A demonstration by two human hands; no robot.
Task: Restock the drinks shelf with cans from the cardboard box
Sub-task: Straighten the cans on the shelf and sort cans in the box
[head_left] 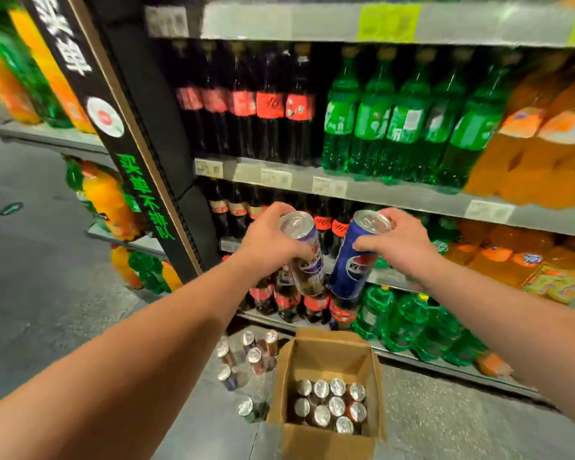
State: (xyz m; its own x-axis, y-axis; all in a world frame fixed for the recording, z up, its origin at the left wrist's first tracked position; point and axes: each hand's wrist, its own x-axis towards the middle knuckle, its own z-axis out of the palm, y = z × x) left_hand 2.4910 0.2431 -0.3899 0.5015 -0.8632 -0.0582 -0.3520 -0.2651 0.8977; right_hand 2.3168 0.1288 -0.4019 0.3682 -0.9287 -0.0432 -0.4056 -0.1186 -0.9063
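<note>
Mid-task: left hand (pixel 266 242) grips a dark can (pixel 307 257), right hand (pixel 397 242) a blue can (pixel 354 260); box (pixel 326 439) holds many, others stand on floor (pixel 445 423).

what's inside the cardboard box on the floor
The cardboard box holds upright cans, about ten silver tops showing, filling its lower part. Whether a second layer sits beneath them cannot be seen, and the can bodies are mostly hidden by the walls.
</note>
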